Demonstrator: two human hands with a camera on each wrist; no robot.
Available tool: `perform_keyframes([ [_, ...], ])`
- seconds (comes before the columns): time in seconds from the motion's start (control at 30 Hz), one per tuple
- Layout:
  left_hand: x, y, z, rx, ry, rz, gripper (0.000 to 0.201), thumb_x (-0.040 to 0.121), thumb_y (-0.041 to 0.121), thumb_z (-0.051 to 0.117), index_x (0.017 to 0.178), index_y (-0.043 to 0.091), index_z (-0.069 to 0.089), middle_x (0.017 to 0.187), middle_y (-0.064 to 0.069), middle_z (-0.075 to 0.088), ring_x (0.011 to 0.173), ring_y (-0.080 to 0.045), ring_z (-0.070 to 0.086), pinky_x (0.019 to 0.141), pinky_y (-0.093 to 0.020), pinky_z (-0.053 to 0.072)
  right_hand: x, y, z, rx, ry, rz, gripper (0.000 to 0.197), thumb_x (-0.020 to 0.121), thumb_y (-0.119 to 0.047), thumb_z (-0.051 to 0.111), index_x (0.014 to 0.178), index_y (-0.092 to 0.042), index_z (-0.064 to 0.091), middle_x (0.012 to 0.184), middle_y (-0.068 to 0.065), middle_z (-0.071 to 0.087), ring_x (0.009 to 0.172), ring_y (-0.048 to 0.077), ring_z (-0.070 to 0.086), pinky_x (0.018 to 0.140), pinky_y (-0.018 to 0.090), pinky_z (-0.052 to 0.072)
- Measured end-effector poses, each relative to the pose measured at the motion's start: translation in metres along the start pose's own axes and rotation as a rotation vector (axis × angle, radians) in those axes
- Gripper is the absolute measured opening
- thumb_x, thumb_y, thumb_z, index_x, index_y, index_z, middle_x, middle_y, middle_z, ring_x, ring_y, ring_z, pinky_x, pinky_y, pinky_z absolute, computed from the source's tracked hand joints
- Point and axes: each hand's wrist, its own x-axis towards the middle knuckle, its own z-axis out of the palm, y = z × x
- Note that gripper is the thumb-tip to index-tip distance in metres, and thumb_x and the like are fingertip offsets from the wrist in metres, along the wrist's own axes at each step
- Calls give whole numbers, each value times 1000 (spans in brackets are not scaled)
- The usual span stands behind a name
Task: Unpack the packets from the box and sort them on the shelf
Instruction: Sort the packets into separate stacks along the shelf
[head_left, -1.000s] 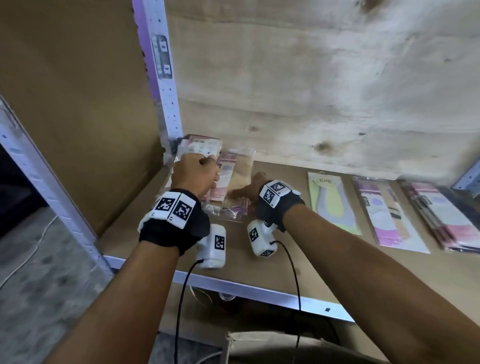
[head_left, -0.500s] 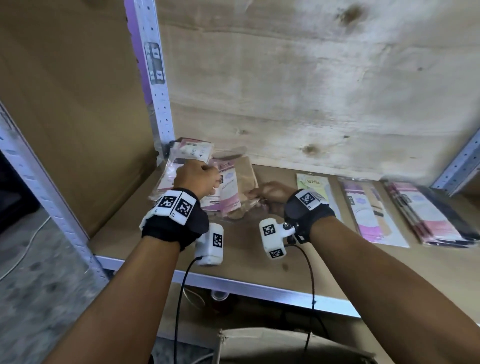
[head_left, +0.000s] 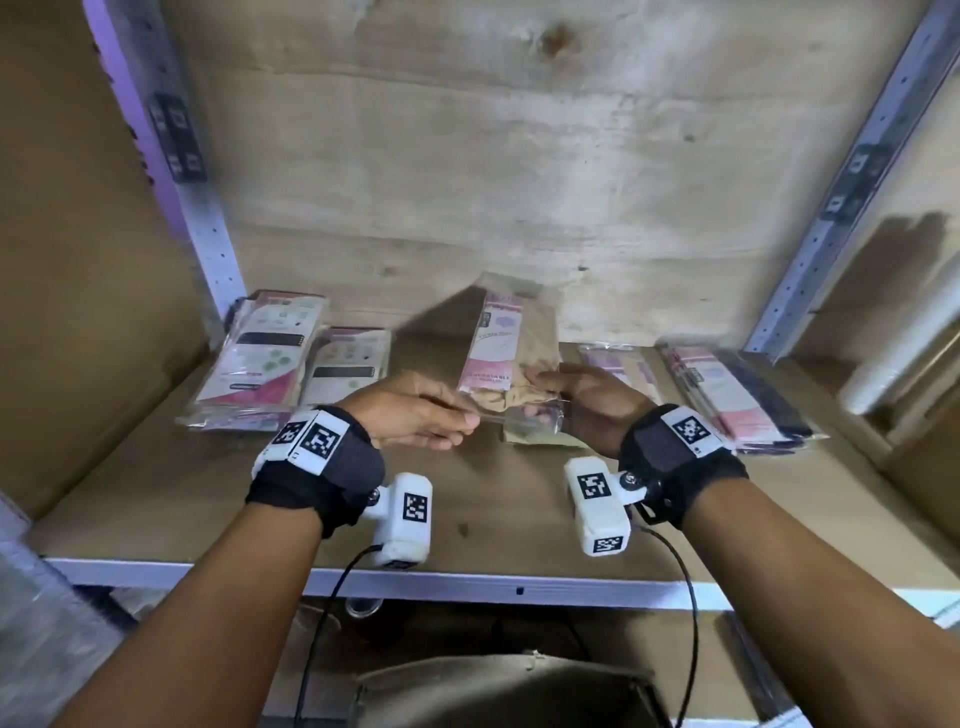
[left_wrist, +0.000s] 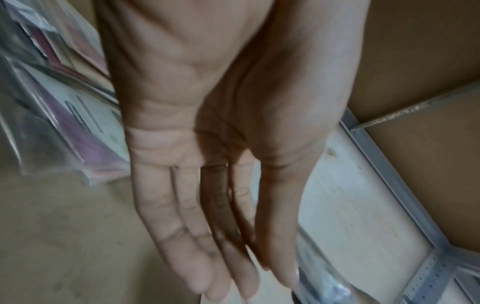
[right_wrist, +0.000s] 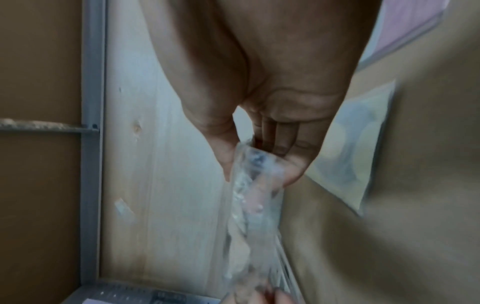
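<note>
Holding a clear packet (head_left: 511, 358) w/ pink card and beige contents upright above mid-shelf: right hand (head_left: 592, 402) pinches its lower edge, thumb vs fingers (right_wrist: 293, 166). Left hand (head_left: 415, 410) has fingers straight and together, tips at the packet's bottom-left corner; contact can't be confirmed. Shelf (head_left: 208, 499): two packet stacks (head_left: 260, 364) back-left, side by side; more packets (head_left: 727, 395) flat on the right. Another packet (head_left: 535, 426) lies flat under the held one. Box (head_left: 509, 691) partly visible below the shelf edge.

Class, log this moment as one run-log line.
right hand: pinches tan packet | left hand: open, at its corner | packet: above shelf
</note>
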Motion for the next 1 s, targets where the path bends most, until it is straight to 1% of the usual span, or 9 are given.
perform_keyframes([
  [0.13,15,3,23,92,-10,100,13,83,7,76,95,4,73,81,-5,74,64,-5,66,62,-14,54,-11,5,-34,45,36,2,32,93,-10,62,124,1,60,112,20,68,63,20,67,46,20,52],
  [0.2,22,2,38,161,40,153,18,81,8,78,94,-3,71,78,-7,73,61,-6,62,58,-14,51,-15,12,-48,61,52,37,30,93,-13,63,122,-5,62,111,17,70,70,21,69,49,20,51],
  [0.33,38,-3,62,202,184,259,9,80,7,79,86,8,72,71,-3,71,58,-14,59,55,-22,47,-15,19,-62,-24,99,112,23,91,-21,67,113,-15,65,108,6,73,91,23,65,66,26,51],
  [0.47,49,-8,71,169,310,356,17,80,7,78,79,22,69,68,3,73,52,-13,61,50,-24,47,-15,13,-73,16,31,170,33,92,-18,65,123,-8,59,111,13,73,94,30,73,90,46,56],
  [0.63,52,-9,77,173,390,404,21,80,9,78,76,27,68,67,7,72,51,-13,64,49,-25,48,-17,8,-78,128,-36,149,32,92,-11,64,123,-10,56,108,17,73,90,37,73,75,47,60],
  [0.7,52,-10,76,147,396,383,14,81,9,76,78,20,69,66,6,71,52,-14,63,48,-23,48,-17,9,-76,102,-6,112,26,92,-10,65,117,-11,58,101,15,75,80,31,74,67,39,62],
  [0.83,44,-10,78,-91,300,211,4,90,5,65,91,4,69,75,-12,70,51,-14,59,47,-21,50,-16,12,-71,75,36,42,15,91,-4,64,105,-10,62,106,14,72,84,27,71,71,36,61],
  [0.93,36,-4,78,-313,197,68,19,97,13,58,104,-1,69,86,-18,73,61,-16,68,55,-20,56,-16,13,-68,57,36,25,11,93,2,59,98,-8,63,112,16,68,92,28,68,69,35,62],
  [1.0,31,1,75,-467,147,-14,30,100,26,55,105,0,69,89,-19,76,71,-22,74,59,-23,59,-17,14,-67,8,32,14,11,92,1,61,97,-8,63,98,12,72,82,24,70,68,34,62],
])
